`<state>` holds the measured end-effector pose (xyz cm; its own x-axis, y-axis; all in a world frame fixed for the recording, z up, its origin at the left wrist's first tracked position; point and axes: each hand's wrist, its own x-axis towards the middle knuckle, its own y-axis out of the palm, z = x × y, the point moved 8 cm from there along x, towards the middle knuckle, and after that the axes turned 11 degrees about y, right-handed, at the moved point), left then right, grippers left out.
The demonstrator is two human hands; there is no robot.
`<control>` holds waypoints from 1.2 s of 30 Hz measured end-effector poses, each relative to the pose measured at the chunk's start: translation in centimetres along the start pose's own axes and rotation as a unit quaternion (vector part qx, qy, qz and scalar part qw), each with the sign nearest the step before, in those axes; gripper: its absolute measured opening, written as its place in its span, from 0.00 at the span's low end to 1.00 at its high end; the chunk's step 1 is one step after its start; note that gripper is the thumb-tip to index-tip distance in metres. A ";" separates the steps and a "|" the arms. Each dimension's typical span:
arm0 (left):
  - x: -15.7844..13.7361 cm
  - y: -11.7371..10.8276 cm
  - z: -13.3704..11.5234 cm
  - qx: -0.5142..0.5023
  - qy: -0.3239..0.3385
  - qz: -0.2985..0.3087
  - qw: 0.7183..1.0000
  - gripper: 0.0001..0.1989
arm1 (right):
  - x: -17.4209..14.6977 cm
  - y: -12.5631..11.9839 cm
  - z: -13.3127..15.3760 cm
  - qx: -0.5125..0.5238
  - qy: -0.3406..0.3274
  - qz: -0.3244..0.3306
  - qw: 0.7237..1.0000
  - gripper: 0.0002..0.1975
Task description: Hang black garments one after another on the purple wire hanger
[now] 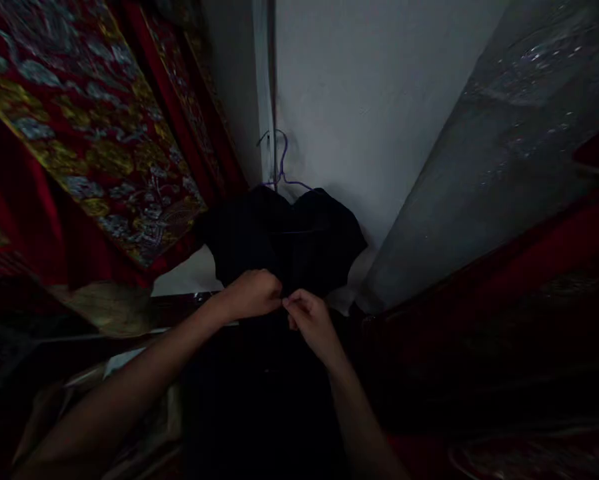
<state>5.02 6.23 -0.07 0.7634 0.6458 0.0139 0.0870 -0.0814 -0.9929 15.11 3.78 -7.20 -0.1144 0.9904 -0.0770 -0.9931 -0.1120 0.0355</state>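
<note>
A dark, nearly black garment [319, 247] with short sleeves hangs from a thin purple wire hanger [283, 157] against the wall. At its front middle, my left hand [256, 293] is closed with the knuckles up, gripping the fabric. Close beside it, my right hand [312, 320] pinches with thumb and forefinger at the same spot on the garment. My fingertips almost meet. Whatever small part lies between them is hidden by the fingers and the dim light. The garment's lower part fades into darkness.
Red cloth [99, 127] with gold and silver embroidery hangs at the left. A white pipe [265, 87] runs up the wall behind the hanger. Clear plastic sheeting [524, 113] covers something on the right, above a red band [544, 240]. Dim items lie at lower left.
</note>
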 end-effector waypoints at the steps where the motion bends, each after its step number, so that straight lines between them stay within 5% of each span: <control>1: 0.0 -0.8 -0.4 -0.019 0.015 -0.028 0.999 0.06 | 0.0 -0.2 0.2 0.005 -0.004 -0.005 1.000 0.15; 4: 0.1 -2.3 -1.7 -0.052 0.068 -0.078 0.993 0.05 | 0.0 -0.5 0.5 0.023 -0.010 -0.016 1.000 0.15; 13: 0.2 -1.6 -3.1 0.013 0.179 -0.072 0.981 0.09 | 0.1 -1.4 0.3 0.012 -0.038 -0.017 0.999 0.14; 21: 0.0 -1.9 -3.3 -0.015 0.197 -0.127 0.972 0.07 | 0.4 -1.8 0.7 -0.074 -0.121 -0.050 0.989 0.08; 25: 0.2 -2.9 -2.9 0.001 0.186 -0.178 0.966 0.08 | 0.6 -1.7 0.7 -0.074 -0.118 -0.065 0.988 0.13; 32: -0.3 -10.5 2.0 0.019 0.085 -0.384 0.919 0.08 | 0.5 0.0 -1.8 -0.159 0.010 0.136 0.978 0.11; 36: -1.2 -12.6 3.1 0.031 0.064 -0.446 0.892 0.07 | -0.3 0.4 -2.3 -0.213 0.048 0.191 0.957 0.11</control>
<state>1.03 8.88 12.10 0.4750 0.3394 0.8119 0.6648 0.4661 -0.5838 14.68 3.28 -9.42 -0.4533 0.8606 -0.2322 -0.7961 -0.5081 -0.3287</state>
